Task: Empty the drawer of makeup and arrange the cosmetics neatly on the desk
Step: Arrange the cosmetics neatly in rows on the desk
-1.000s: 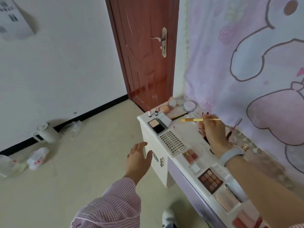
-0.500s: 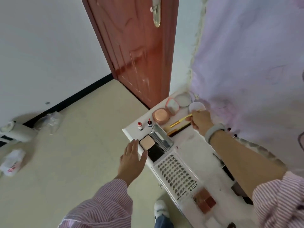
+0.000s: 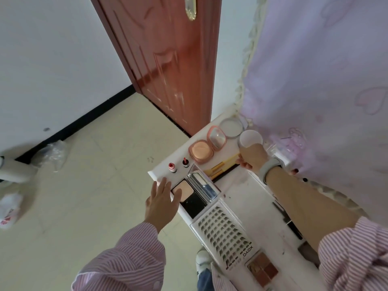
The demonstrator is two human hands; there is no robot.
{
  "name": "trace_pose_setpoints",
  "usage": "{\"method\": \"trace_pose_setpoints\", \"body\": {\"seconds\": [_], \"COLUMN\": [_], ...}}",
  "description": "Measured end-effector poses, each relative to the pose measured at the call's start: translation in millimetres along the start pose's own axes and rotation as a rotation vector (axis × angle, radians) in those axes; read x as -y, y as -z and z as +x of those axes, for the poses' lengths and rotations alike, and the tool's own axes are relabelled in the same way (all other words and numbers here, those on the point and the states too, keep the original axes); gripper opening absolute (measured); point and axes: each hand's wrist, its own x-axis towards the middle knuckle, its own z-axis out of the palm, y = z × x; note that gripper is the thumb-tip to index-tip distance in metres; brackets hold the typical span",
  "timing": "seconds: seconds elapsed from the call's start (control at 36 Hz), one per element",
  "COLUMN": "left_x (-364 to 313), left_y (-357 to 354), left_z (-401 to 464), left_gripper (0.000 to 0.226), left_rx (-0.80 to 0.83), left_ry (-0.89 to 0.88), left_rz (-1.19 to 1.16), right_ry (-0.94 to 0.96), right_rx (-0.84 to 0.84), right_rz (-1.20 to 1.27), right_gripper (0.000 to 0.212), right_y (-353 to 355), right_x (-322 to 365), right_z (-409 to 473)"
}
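Laying the yellow-handled brush (image 3: 227, 161) beside the other brushes at the desk's (image 3: 239, 191) far end, the right hand (image 3: 251, 157) pinched its handle; the left hand (image 3: 162, 199) rested flat, fingers straight, by the open compact (image 3: 189, 193). Letting go seemed next.

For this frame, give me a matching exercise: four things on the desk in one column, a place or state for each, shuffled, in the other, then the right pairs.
Things:
1. yellow-handled brush
2. rose-gold compact
3. lash tray
4. black powder compact

Places or states:
A. lies open under the fingertips of the left hand
B. stands open, its mirror lid tilted up, by the desk's far end
C. held at one end by the right hand
D. lies flat between the black compact and a brown eyeshadow palette

Pairs: 1-C, 2-B, 3-D, 4-A
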Motion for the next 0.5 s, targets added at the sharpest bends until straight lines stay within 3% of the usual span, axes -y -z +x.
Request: {"method": "trace_pose_setpoints", "body": {"seconds": [0.14,0.22,0.33,0.5], "left_x": [-6.2,-16.9,-29.8,-25.6], "left_y": [13.2,23.2,29.0,-4.1], "left_z": [-8.3,-24.3,-65.6,-156.9], "left_gripper": [0.048,0.039,0.034,0.032], "left_rx": [-0.141,-0.284,-0.364,-0.421], "left_ry": [-0.049,-0.127,-0.203,-0.261], "left_rz": [-0.097,-0.201,-0.295,-0.4], "right_ry": [0.181,0.255,0.41,0.529], "right_rx": [-0.004,0.017,0.004,0.052], "right_rz": [0.0,0.099,0.042,-0.018], "right_gripper": [0.033,0.031,0.015,0.021], "right_y": [9.8,10.9,8.6,13.1], "right_x": [3.5,0.6,-11.8,-63.2], "right_z": [-24.1,-49.3,-92.4,-177.1]}}
